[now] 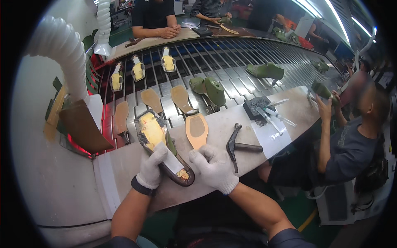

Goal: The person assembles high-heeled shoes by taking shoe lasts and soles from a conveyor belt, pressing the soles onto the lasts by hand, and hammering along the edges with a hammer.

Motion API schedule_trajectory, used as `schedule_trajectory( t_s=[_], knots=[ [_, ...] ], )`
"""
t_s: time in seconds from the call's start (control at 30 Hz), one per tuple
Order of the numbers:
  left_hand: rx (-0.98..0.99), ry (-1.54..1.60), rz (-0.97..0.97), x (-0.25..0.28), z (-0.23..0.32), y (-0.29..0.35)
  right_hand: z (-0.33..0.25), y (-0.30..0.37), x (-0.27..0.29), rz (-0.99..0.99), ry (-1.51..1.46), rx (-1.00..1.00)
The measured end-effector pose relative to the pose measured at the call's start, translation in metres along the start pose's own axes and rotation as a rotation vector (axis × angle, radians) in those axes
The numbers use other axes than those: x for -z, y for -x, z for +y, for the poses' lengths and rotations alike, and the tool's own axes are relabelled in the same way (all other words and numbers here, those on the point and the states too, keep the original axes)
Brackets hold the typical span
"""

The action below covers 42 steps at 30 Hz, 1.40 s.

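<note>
My left hand (152, 167), in a white glove, is closed around a lasted shoe (149, 127) turned bottom up. Its underside shows a yellow patch, a gathered dark edge at the toe and a white strip toward the heel; some green of the last shows at its side. Close to the heel end, my gloved right hand (215, 167) has its fingers curled together; what they hold, if anything, is hidden. A tan sole (196, 129) with a brown middle lies just beyond, its narrow end covered by that hand. To the right, a hammer (244, 147) rests on the worktable (186, 198).
A slatted conveyor (240, 87) beyond the table carries brown soles (151, 100), yellow-bottomed shoes (168, 62) and green lasts (209, 91). A dark block (256, 108) and syringe-like tubes (275, 118) lie on white paper. At right, a seated person (347, 140) handles a green last.
</note>
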State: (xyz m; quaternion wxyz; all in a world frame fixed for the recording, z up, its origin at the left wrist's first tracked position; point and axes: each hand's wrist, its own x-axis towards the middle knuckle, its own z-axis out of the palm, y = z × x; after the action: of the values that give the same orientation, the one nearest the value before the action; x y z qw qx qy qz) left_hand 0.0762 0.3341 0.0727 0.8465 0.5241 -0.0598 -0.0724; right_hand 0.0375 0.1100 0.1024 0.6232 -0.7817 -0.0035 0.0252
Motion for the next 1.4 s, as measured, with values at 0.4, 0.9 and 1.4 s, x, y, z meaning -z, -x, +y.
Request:
schedule_trajectory(
  t_s=[0.4,0.9,1.4],
  knots=[
    [-0.050,0.051,-0.069,-0.001,0.000,-0.009,0.005,0.001,0.000,0.080,0.072,0.099],
    [0.049,0.039,0.020,-0.003,0.008,0.006,-0.002,0.001,0.008,0.015,0.098,0.135],
    [0.016,0.008,-0.112,0.003,0.008,0.010,0.023,0.044,0.040,0.140,0.596,0.539]
  ],
)
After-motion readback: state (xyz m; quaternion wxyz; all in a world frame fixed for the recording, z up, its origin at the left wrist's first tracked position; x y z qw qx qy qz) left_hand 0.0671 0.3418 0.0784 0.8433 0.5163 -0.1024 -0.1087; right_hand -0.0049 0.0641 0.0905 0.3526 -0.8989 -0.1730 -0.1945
